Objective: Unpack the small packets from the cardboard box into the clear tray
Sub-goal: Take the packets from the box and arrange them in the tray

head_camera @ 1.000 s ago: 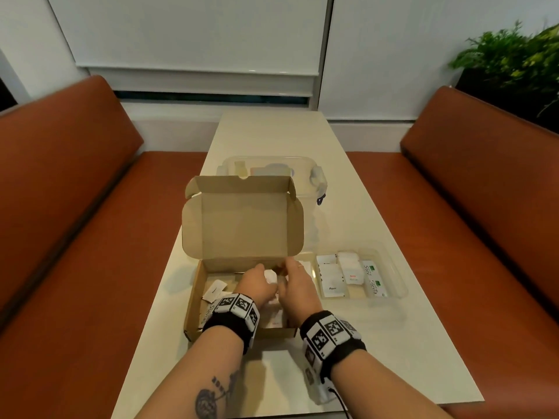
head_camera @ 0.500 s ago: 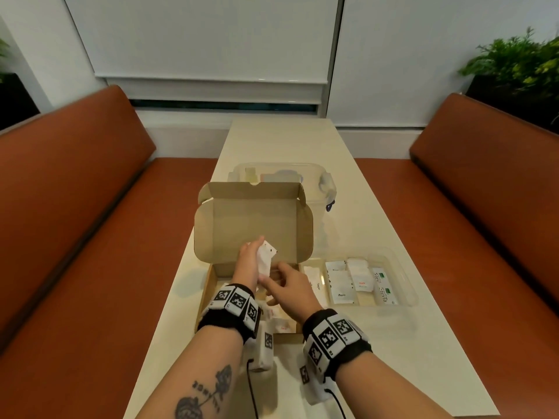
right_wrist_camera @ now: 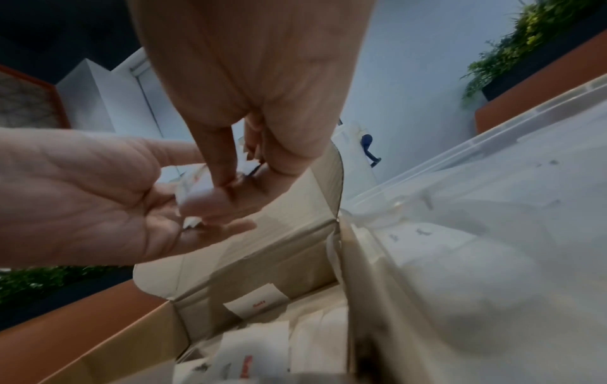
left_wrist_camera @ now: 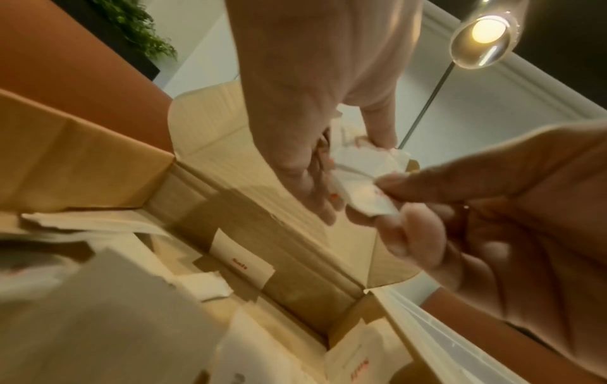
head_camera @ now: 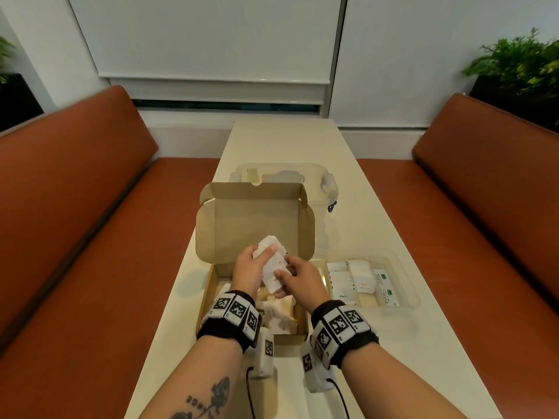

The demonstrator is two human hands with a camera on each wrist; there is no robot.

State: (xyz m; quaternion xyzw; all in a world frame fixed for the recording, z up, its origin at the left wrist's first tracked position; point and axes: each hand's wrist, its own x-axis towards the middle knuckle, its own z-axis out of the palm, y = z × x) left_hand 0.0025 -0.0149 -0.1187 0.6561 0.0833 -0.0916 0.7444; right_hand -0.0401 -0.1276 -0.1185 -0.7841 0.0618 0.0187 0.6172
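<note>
Head view: both hands, left hand [head_camera: 252, 269] and right hand [head_camera: 299, 278], pinch a sachet bundle [head_camera: 273, 267] above the cardboard box [head_camera: 208, 300]; clear tray [head_camera: 408, 285] lies right, nearest the right hand.

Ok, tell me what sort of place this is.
Probably a café or office booth: two padded orange benches face each other across a long pale table, a blind-covered window at its far end and potted plants behind the seats.

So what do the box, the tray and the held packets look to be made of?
Box: matte brown corrugated cardboard, with folded flaps.
Tray: clear glossy plastic; the table shows through.
Packets, held by both hands: white, creased, probably paper, red print.
</note>
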